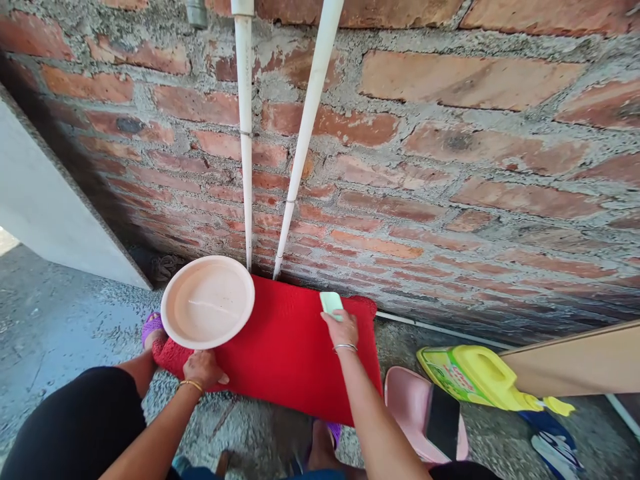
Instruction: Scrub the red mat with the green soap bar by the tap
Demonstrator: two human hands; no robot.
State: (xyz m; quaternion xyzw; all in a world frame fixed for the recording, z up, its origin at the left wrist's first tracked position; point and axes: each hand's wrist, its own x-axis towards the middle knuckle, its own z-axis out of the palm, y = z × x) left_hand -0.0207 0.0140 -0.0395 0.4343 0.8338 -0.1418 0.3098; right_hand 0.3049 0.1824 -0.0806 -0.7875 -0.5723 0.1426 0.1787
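My right hand grips a pale green brush, which looks like a scrubbing brush, though its underside is hidden. The brush rests on a red cloth or mat spread over a low support by the wall. Near the front edge of the cloth, my left hand presses down with its thumb stretched out sideways. Its fingertips are partly out of sight by the rim of a pale pink basin. The basin stands on the cloth's left end and holds some clear water.
Two white pipes run down the brick wall. To the right lie a yellow detergent jug, a pink dustpan-like object and a blue-and-white slipper. A grey-white panel leans at left. Purple footwear shows beside the cloth.
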